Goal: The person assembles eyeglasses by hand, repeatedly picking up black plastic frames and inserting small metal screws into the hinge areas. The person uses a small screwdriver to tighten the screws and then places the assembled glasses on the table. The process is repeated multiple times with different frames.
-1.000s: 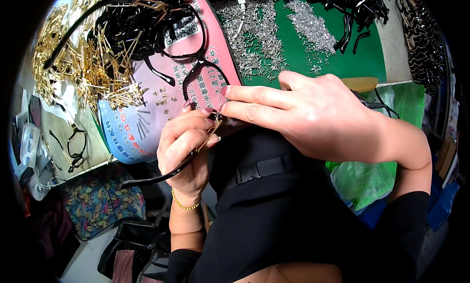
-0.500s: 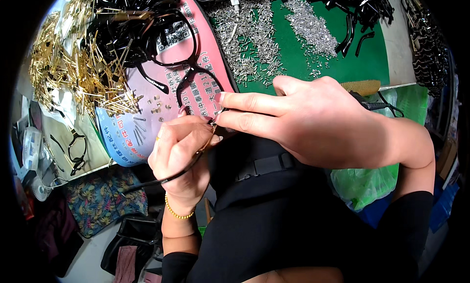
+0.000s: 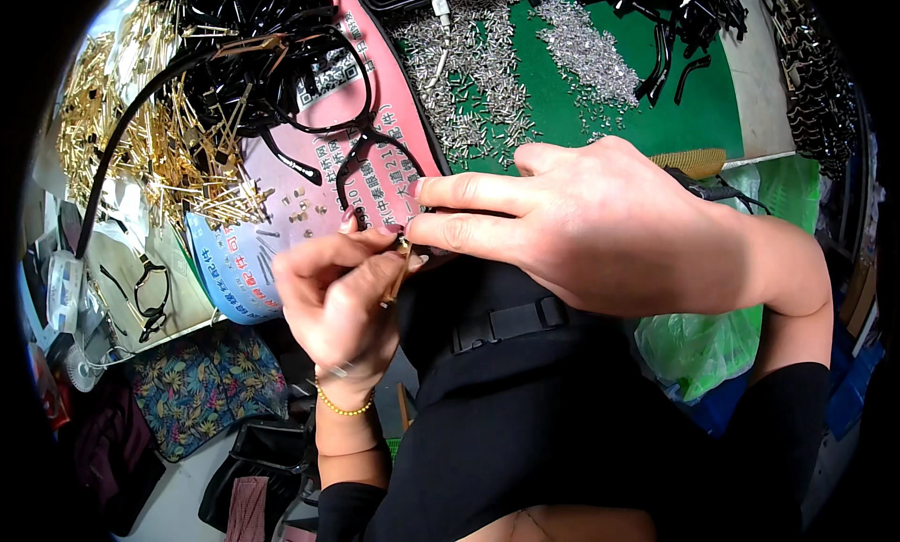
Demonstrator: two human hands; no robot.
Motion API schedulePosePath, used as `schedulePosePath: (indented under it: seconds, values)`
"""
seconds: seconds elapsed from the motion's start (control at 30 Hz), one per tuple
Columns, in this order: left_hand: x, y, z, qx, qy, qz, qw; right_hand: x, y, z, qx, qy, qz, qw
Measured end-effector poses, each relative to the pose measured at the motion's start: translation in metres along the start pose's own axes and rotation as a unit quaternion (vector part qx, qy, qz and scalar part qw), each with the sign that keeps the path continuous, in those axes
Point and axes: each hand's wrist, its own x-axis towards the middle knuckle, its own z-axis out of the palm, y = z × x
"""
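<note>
A black eyeglass frame [image 3: 367, 84] with round rims stands tilted over the printed sheet, its near rim reaching both hands. My right hand [image 3: 609, 223] holds that near rim at the fingertips, two fingers stretched out and the thumb hidden beneath. My left hand [image 3: 337, 284] pinches a thin gold temple [image 3: 399, 272] against the frame's near hinge corner. The fingertips hide most of that joint. From the frame's far side, a long black temple [image 3: 111, 158] with a gold front part curves out to the left.
Gold temples [image 3: 103, 129] lie heaped at left, beside glossy black eyewear parts [image 3: 216, 7]. Small metal pieces [image 3: 469, 92] and a silvery pile [image 3: 591, 59] cover part of the green mat [image 3: 656, 134]. Green plastic bags [image 3: 698, 350] hang at right. Another eyeglass frame [image 3: 150, 289] lies at left.
The far-side black temple has swung into view on the left. The temple in my left hand has turned, and its dark end no longer shows at lower left. My right hand has barely moved.
</note>
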Motion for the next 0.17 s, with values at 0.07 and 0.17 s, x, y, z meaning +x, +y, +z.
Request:
schedulePosePath:
  seconds: [0.07, 0.17]
  values:
    - [0.0005, -0.0015, -0.0017, -0.037, 0.012, -0.051, 0.998, 0.0049, 0.0011, -0.0043, -0.059, -0.014, -0.031, 0.998]
    - [-0.0065, -0.0006, -0.0006, -0.071, 0.004, -0.060, 0.996, 0.0084, 0.0009, -0.0054, -0.091, -0.022, -0.031, 0.995]
